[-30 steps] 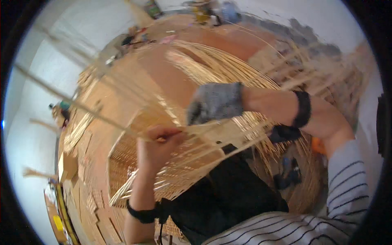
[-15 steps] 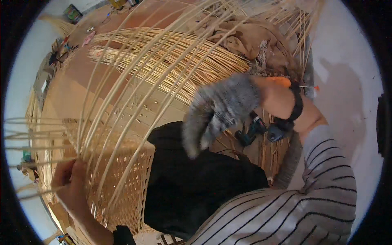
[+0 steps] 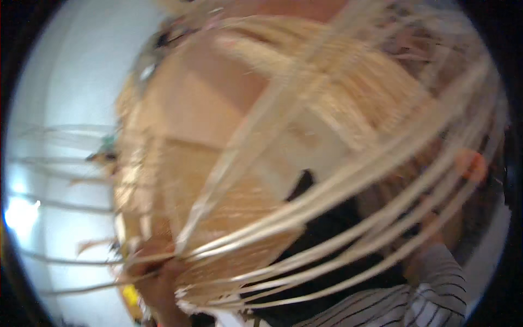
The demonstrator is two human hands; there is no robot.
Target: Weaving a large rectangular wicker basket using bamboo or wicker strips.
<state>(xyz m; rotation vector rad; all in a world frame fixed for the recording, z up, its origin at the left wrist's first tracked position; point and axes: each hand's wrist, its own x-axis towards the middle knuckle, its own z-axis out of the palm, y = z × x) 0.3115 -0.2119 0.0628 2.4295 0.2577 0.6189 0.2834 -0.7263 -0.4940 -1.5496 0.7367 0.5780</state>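
Observation:
My left hand (image 3: 155,272) is closed on pale flexible rods (image 3: 239,237) where they rise from a woven wicker piece (image 3: 234,201). The rods fan out across the view in long, blurred arcs. My right forearm (image 3: 427,237) runs up from the striped sleeve behind the rods at the right; that hand is hidden among them and smeared by motion. Dark cloth (image 3: 332,215) shows beneath the rods, over my lap.
Bundles of pale rods (image 3: 387,87) lie on the floor (image 3: 196,82) ahead. An orange object (image 3: 469,164) shows at the right behind the strands. A white wall (image 3: 76,92) with scattered items along its foot is at the left.
The view has swung and blurred. The rods now sweep lower and farther right, across my right arm. The grey-gloved right hand, clear half a second ago, is hidden. My left hand still grips.

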